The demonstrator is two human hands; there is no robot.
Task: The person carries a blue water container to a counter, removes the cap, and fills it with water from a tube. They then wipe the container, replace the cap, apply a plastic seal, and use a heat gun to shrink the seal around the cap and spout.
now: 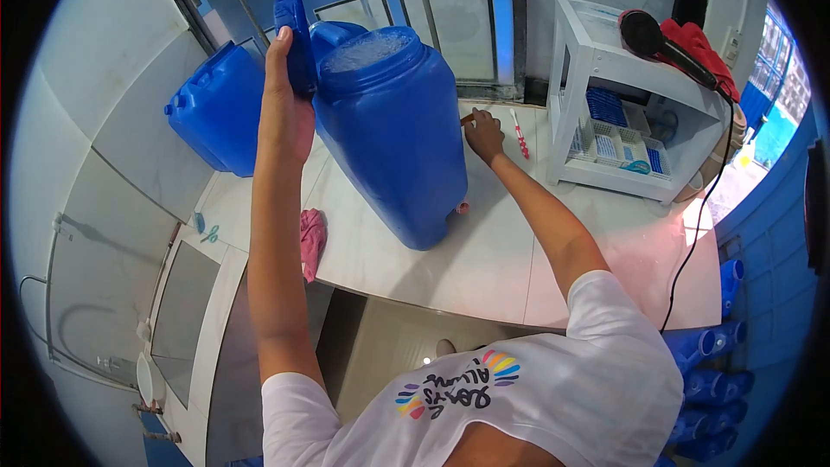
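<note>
Your left hand (290, 112): raised, gripping a blue cap (296, 43) held on edge, just beside the mouth of the large blue container. Your right hand (486, 135): low over the counter (493, 251), beyond the container's right side, fingers bent at a small brown item (468, 119); you cannot tell whether they grip it.

Large blue container (393, 130): one, upright on the counter between your arms, mouth uncovered, a pale, glistening surface showing inside; small reddish-brown part (462, 207) near its base.

Second blue container (220, 108): one, left of your left forearm.

Pink cloth (313, 245): one, at the counter's near edge, beside your left forearm.

Red-and-white stick (520, 134): one, right of your right hand.

White shelf unit (575, 169): one, farther right, holding small baskets; on top, a black corded appliance (644, 35) and red cloth (702, 56).

Blue bottles (709, 387): several, at lower right.
</note>
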